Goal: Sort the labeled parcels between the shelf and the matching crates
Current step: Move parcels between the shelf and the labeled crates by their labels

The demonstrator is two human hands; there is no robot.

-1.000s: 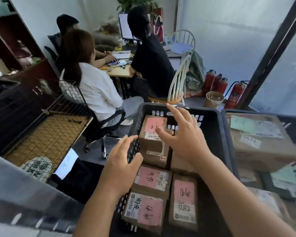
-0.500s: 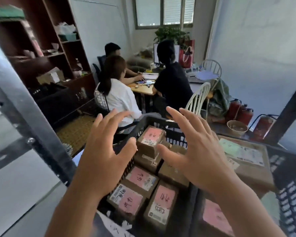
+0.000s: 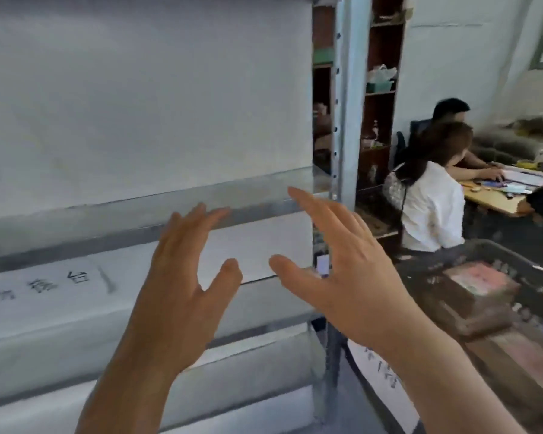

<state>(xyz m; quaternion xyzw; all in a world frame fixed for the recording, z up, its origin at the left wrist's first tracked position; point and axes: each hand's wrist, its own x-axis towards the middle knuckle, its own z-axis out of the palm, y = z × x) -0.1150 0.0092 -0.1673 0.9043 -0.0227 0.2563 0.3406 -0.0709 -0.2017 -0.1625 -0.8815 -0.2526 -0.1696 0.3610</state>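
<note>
My left hand [image 3: 182, 277] and my right hand [image 3: 342, 261] are both raised in front of the grey metal shelf [image 3: 138, 211], fingers spread, palms facing each other, holding nothing. A white paper strip with handwritten characters [image 3: 44, 283] hangs on the shelf's front at the left. At the right edge sits a dark plastic crate [image 3: 496, 255] holding brown cardboard parcels with pink labels [image 3: 480, 277], blurred by motion. My right hand is left of the crate and apart from it.
The shelf's upright post [image 3: 347, 104] stands right of centre. Behind it is a dark wooden bookcase [image 3: 380, 104]. Two seated persons, one in a white shirt [image 3: 430, 208], sit at a desk [image 3: 499, 202] at the right.
The view has swung left from the crate of parcels to the metal shelf. Both hands have lifted off the crate and stay open and empty.
</note>
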